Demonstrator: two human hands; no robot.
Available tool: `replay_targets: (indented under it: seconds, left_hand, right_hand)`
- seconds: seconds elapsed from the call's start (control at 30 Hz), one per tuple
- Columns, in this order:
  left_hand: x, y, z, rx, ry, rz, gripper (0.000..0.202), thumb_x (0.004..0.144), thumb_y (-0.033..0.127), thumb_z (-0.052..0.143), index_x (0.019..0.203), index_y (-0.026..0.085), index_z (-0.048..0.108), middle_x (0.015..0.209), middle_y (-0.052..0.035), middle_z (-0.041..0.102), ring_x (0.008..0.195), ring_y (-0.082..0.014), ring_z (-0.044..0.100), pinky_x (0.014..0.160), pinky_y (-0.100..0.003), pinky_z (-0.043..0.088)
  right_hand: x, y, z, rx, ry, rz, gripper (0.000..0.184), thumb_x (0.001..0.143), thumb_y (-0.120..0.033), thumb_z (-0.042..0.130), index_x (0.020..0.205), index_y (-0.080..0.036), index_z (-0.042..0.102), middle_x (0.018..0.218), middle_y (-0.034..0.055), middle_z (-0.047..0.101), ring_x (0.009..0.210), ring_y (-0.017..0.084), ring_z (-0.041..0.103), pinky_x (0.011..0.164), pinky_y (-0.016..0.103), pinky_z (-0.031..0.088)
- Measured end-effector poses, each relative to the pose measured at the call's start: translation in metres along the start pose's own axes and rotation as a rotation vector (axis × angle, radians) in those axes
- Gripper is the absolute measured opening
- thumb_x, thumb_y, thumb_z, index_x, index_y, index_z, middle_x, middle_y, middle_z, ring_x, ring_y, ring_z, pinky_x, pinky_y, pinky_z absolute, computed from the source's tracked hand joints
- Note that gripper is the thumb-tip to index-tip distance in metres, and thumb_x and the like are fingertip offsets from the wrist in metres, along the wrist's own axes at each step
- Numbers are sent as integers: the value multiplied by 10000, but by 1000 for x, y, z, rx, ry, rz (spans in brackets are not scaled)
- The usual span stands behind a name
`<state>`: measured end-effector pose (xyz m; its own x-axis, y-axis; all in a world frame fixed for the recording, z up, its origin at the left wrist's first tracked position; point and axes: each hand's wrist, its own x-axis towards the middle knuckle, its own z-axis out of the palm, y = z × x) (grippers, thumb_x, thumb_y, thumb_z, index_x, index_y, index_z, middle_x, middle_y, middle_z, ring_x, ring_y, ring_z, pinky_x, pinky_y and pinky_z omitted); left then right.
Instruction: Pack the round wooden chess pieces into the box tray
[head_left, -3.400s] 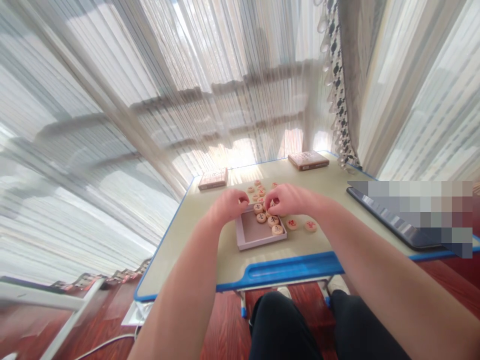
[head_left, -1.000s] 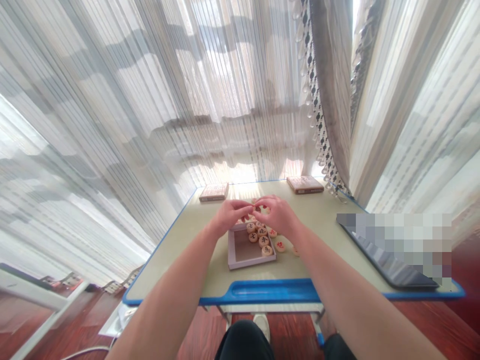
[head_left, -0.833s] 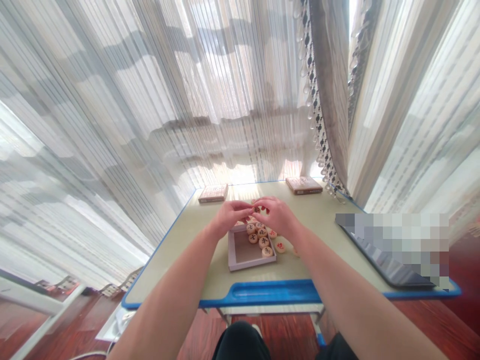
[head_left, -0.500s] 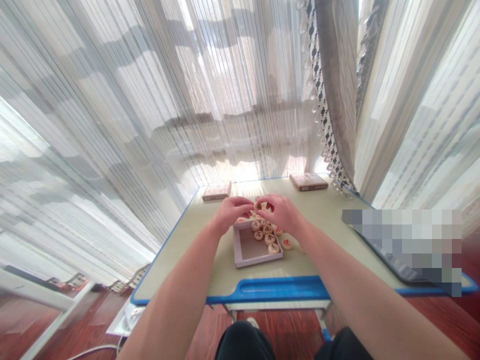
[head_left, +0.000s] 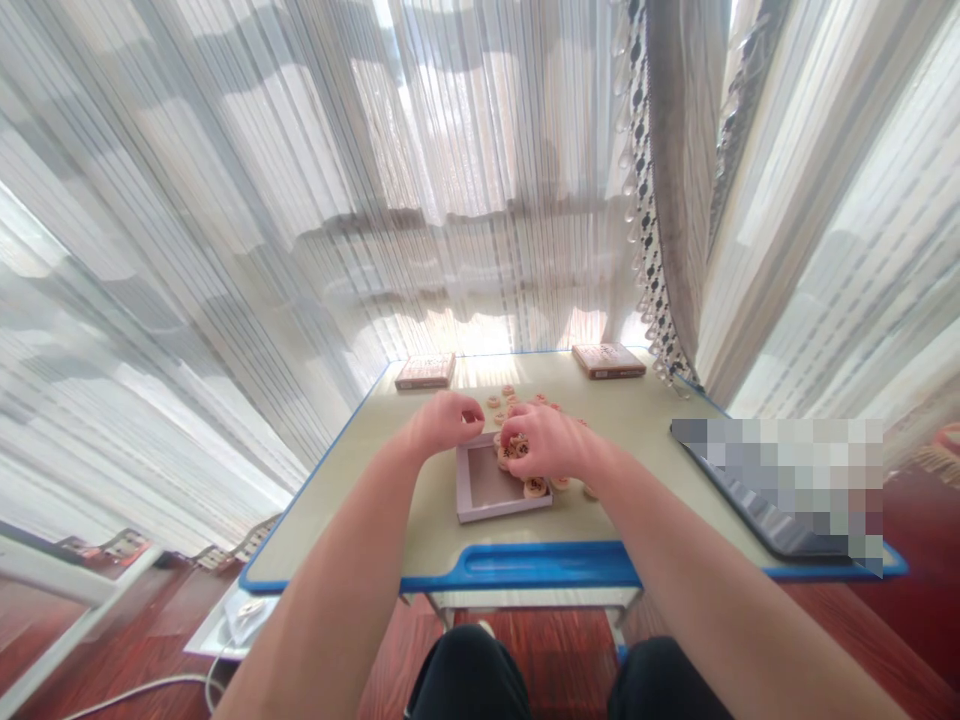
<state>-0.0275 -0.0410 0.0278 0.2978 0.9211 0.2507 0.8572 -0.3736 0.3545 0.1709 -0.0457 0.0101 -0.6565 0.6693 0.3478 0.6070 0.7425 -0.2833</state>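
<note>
While left hand [head_left: 448, 422] curls, half-open right hand [head_left: 550, 440] arches around pieces [head_left: 505, 456].

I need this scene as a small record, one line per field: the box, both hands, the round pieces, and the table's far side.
box: shallow, open on top, on the table
left hand: near the box's far edge; cannot tell if it holds anything
right hand: curled over pieces in the box; grip partly hidden
loose pieces: on the table, beyond the box and to its right
far side: left flat case, right flat case
</note>
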Motion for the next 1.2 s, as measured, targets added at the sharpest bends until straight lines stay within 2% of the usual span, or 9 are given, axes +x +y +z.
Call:
replay_targets:
  seconds: [0.13,0.3,0.53,0.63,0.77,0.97,1.2]
  left_hand:
    - [0,0,4,39,3,-2,233,684,276,516,721,171,720,655,-11,675,580,-126,552,545,-219,381]
    - [-2,5,4,20,56,11,225,687,255,504,668,155,705,587,-4,635,545,-109,504,524,-216,350]
    - [-2,6,3,-7,149,51,210,679,240,515,670,149,704,569,-8,625,542,-104,494,522,-210,347]
    - [-3,10,2,-4,132,50,206,673,246,522,665,150,704,575,-11,632,539,-105,494,518,-210,346]
    - [-4,15,1,15,51,45,209,666,251,521,661,159,709,580,-11,645,535,-112,507,504,-215,343]
    - [0,9,3,99,141,-8,308,686,172,433,759,182,733,658,-29,690,610,-150,577,576,-236,406]
    - [0,8,2,121,118,-39,318,715,164,411,778,192,721,726,-33,700,674,-167,604,627,-247,426]
  right_hand:
    - [0,-2,3,-15,-7,-17,187,642,-281,632,815,-245,695,869,13,630,811,174,583,608,238,422]
    - [1,-4,5,15,-43,-32,169,630,-262,622,786,-225,675,836,12,616,754,160,574,605,238,426]
    - [3,-1,6,-6,-36,-14,194,617,-268,618,802,-218,639,864,20,618,791,178,579,624,253,427]
    - [4,-3,5,-45,-41,18,180,611,-269,618,781,-211,627,831,24,619,777,186,580,595,253,415]
    - [4,-6,4,-33,-35,-19,220,637,-251,588,850,-230,639,860,20,623,795,186,581,605,250,412]
    - [6,-1,7,-12,-31,-12,121,651,-249,598,745,-238,675,828,14,627,792,174,580,594,233,405]
    - [3,-3,3,-5,-11,-13,181,624,-242,607,782,-256,693,821,-1,648,765,169,582,581,232,401]
